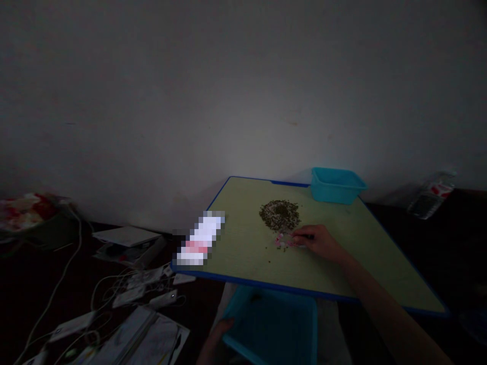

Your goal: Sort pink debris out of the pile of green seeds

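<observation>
My right hand (318, 241) rests on a pale green tabletop with a blue rim (266, 285). Its fingers are curled together over a few small pink and white bits (283, 242), just below a round heap of dark green grains (279, 214). What the fingertips pinch is too small to make out. My left hand (218, 335) grips the left edge of a blue plastic tub (272, 322) held low under the table's near edge.
A second blue tub (337, 184) stands at the table's far corner by the wall. A blurred white and pink packet (201, 237) lies on the table's left edge. Cables, papers and boxes (125, 284) litter the dark floor to the left. A plastic bottle (431, 196) lies at right.
</observation>
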`<state>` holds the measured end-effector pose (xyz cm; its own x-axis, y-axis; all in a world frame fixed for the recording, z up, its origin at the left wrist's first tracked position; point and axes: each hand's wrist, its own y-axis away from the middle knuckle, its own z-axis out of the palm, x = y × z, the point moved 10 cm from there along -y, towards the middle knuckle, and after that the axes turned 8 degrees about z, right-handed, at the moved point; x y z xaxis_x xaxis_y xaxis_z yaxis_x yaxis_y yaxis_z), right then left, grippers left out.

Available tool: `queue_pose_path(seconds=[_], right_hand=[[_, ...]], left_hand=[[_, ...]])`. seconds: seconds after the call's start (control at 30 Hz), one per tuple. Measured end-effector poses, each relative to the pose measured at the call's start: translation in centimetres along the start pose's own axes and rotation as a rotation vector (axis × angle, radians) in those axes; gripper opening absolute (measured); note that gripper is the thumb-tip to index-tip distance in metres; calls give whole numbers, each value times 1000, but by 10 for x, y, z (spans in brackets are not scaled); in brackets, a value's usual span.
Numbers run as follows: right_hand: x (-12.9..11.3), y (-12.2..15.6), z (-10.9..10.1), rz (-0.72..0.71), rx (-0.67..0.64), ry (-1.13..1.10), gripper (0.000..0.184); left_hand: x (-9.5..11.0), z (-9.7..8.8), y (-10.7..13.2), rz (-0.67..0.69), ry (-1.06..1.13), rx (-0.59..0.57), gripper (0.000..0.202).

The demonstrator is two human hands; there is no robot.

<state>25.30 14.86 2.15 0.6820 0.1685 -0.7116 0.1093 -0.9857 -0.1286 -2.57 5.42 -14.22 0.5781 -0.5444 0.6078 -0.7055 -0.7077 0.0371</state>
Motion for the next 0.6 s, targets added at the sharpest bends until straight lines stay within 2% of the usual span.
queue_pose_path(seconds=[0.07,0.1,0.23,0.33,0.47,0.57,0.6], right_hand=[[1,0,-1,9,5,5,25],[2,0,-1,15,10,8,25],[7,-1,1,39,0,-24,25],[8,-1,0,44,2,-36,25],[6,-1,-2,32,24,-8,26],[5,-1,-1,36,8,-17,25],[4,0,0,35,3,-23,25]], left_hand=[[2,0,-11,-15,14,19,32],[3,-1,-22,-4,23,12,39],[2,-12,-72,20,48,5,37],[-3,-19,-87,26,63,5,36],[-9,-10,-71,12,78,2,36],[-13,8,-37,-11,87,-15,35],[-14,14,-23,-23,88,-22,29]])
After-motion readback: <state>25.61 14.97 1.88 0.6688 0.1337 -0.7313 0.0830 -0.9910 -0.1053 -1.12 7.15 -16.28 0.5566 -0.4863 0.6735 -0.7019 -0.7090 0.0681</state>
